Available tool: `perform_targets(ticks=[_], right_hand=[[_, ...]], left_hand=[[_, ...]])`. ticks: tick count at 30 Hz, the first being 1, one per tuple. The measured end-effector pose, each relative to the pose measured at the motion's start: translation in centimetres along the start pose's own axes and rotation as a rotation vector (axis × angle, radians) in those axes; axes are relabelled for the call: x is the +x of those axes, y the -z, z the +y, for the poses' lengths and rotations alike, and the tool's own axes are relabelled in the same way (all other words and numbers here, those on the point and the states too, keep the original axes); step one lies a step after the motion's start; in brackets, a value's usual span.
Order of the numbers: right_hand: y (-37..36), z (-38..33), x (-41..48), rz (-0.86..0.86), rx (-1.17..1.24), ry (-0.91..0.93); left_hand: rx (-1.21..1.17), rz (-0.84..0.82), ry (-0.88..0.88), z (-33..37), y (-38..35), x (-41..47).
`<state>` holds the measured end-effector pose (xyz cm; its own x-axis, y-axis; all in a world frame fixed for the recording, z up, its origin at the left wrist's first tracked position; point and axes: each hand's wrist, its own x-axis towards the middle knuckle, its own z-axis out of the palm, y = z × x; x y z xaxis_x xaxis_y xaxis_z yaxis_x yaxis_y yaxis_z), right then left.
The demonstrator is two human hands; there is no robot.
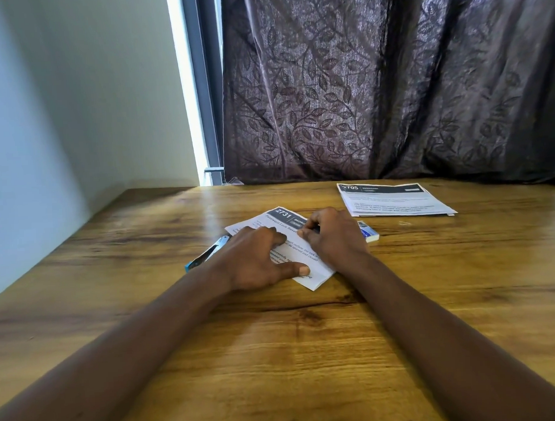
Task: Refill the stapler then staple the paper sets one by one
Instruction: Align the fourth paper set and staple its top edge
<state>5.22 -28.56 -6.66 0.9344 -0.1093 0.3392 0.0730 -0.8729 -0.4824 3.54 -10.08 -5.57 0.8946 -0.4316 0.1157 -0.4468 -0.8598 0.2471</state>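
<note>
— What are the hands doing?

— Both are on the paper set (289,222) in the middle of the table (308,352). The left hand (256,259) presses down on it with the thumb laid flat near the front edge, gripping nothing. The right hand (334,236) has its fingers curled and seems to pinch the sheets at their right side between thumb and forefinger.

— And the stapler?

— The stapler (205,255) lies on the table just beside the left hand, on its outer side, partly hidden behind the wrist. Its long axis runs on a slant: blue end toward the person and to the left, metal end away and toward the paper.

— So which hand should take it?

— The left, I'd judge. It's much nearer, and the right would have to cross over.

— Is it loaded?

— Can't tell. A small box of staples (369,233) sits just past the right hand, and a stack of papers (393,200) lies farther right, near the curtain (391,78).
</note>
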Motion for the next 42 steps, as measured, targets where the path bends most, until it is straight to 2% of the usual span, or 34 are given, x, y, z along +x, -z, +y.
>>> perform_targets(ticks=[20,24,28,32,36,42], right_hand=[[0.0,0.0,-0.1,0.053,-0.019,0.022],[-0.2,-0.3,-0.5,0.033,-0.146,0.159],[0.0,-0.4,-0.4,-0.038,-0.216,0.246],[0.2,-0.4,-0.5,-0.049,-0.236,0.274],[0.2,-0.3,-0.5,-0.064,-0.227,0.265],[0.2,-0.1,-0.4,-0.071,-0.220,0.264]], left_hand=[[0.068,-0.022,0.019,1.2,-0.4,-0.8],[0.082,-0.061,-0.010,1.0,-0.7,-1.0],[0.078,-0.153,0.092,0.4,-0.8,-0.8],[0.074,-0.111,0.183,-0.4,-0.4,-0.5],[0.135,-0.089,0.184,-1.1,-0.1,-0.2],[0.173,-0.119,0.268,-1.7,-0.3,-0.1]])
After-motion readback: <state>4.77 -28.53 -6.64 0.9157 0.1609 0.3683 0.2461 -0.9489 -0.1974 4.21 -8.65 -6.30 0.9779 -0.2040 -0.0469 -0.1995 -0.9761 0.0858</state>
